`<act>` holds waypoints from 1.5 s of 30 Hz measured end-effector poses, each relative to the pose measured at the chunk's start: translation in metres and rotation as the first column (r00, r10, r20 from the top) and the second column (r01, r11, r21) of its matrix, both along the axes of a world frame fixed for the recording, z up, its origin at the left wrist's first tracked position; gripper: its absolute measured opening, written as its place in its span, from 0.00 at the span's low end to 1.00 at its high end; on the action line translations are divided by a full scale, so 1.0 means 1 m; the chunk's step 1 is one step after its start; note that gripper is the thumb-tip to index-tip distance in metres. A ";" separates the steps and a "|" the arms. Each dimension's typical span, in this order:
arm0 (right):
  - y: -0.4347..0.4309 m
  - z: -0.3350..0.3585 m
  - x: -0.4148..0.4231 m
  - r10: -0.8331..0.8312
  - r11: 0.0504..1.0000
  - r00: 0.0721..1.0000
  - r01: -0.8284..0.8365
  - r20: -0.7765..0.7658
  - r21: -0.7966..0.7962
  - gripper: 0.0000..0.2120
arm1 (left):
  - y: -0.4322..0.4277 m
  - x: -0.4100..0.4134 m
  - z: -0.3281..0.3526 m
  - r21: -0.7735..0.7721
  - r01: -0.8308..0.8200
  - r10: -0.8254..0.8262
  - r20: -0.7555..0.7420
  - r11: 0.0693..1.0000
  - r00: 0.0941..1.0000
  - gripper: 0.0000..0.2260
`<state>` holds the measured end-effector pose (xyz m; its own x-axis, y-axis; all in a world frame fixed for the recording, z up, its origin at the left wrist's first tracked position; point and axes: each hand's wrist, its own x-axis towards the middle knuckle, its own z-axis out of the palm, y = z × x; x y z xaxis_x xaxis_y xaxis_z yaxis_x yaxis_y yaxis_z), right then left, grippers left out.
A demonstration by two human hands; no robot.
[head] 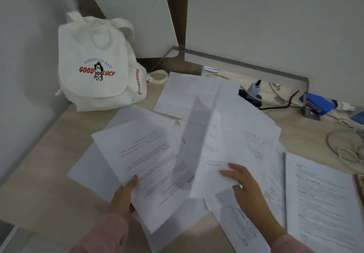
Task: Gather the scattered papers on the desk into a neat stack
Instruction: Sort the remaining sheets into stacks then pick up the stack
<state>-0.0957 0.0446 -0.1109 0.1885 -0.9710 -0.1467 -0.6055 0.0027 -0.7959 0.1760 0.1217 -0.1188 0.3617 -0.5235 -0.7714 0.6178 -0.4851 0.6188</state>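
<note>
Several white printed sheets lie scattered and overlapping across the light wooden desk [45, 164]. My left hand [123, 197] grips the lower left edge of a printed sheet [149, 162] lifted off the pile, thumb on top. My right hand [246, 184] holds another sheet [216, 134] by its lower right corner; this one is raised and tilted, and it casts a dark shadow on the papers below. A blank sheet [185, 93] lies farther back. More printed pages [323, 199] rest flat at the right.
A white drawstring backpack [98, 65] with a dog logo stands at the back left against the wall. Behind the papers are a power strip with plugs [254, 93], cables [346, 146], a blue object [317, 103] and a grey rail [246, 63].
</note>
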 end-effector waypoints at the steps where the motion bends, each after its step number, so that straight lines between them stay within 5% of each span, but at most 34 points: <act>1: 0.004 -0.006 -0.001 0.003 1.000 1.000 -0.003 -0.009 0.009 0.46 | 0.002 -0.001 -0.003 0.009 -0.019 0.019 -0.007 1.000 1.000 0.08; 5: 0.015 -0.016 -0.005 -0.027 0.995 0.999 0.025 0.019 0.102 0.48 | 0.005 -0.004 -0.013 0.080 -0.034 0.037 -0.035 0.996 0.999 0.05; 12: 0.003 -0.010 -0.008 -0.297 0.905 0.948 0.241 0.114 0.351 0.23 | 0.009 0.001 -0.029 0.272 0.172 -0.213 0.130 0.947 0.968 0.08; 15: -0.004 -0.004 -0.018 -0.506 0.837 0.830 0.406 0.235 0.367 0.20 | 0.011 0.003 -0.034 0.229 0.035 -0.077 0.177 0.973 0.981 0.10; 17: -0.008 0.000 -0.024 -0.600 0.781 0.708 0.418 0.371 0.464 0.13 | 0.010 -0.001 -0.029 0.214 0.017 -0.034 0.077 0.977 0.996 0.10; 19: -0.011 0.002 -0.028 -0.655 0.733 0.602 0.361 0.457 0.576 0.11 | 0.008 -0.012 -0.018 0.253 0.169 -0.150 -0.095 0.953 0.984 0.12; 22: -0.013 -0.001 -0.034 -0.651 0.714 0.655 0.359 0.382 0.601 0.14 | 0.003 -0.026 0.001 0.247 0.657 -0.618 -0.222 0.713 0.754 0.18; 25: -0.014 0.000 -0.038 -0.618 0.713 0.767 0.456 0.171 0.533 0.09 | -0.012 -0.026 0.006 0.255 0.826 -0.855 0.014 0.504 0.518 0.16; 27: -0.015 -0.003 -0.041 -0.598 0.710 0.799 0.495 0.058 0.501 0.13 | -0.033 -0.021 0.001 0.383 0.768 -0.838 0.413 0.514 0.355 0.11; 29: -0.014 -0.006 -0.041 -0.593 0.697 0.805 0.509 0.006 0.505 0.16 | -0.060 -0.015 -0.002 0.497 0.674 -0.710 0.701 0.546 0.058 0.06; 32: -0.013 -0.012 -0.042 -0.554 0.690 0.830 0.503 -0.068 0.520 0.19 | -0.104 -0.006 -0.010 0.567 0.699 -0.629 0.747 0.436 -0.213 0.19; 38: -0.008 -0.020 -0.043 -0.464 0.695 0.877 0.446 -0.122 0.565 0.12 | -0.160 0.003 -0.018 0.758 0.641 -0.706 0.519 0.120 -0.481 0.35; 42: -0.004 -0.021 -0.047 -0.450 0.709 0.890 0.405 -0.073 0.578 0.09 | -0.176 0.008 -0.021 0.826 0.560 -0.678 0.451 0.069 -0.581 0.37; 45: -0.006 -0.019 -0.053 -0.479 0.727 0.877 0.421 -0.038 0.542 0.10 | -0.181 0.014 -0.021 0.830 0.554 -0.703 0.428 0.058 -0.568 0.32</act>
<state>-0.1491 0.0388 -0.1303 -0.2093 -0.7243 -0.6569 -0.3454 0.6833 -0.6433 0.1904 -0.0591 -0.1394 -0.0256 -0.8316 -0.5548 -0.9963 -0.0241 0.0821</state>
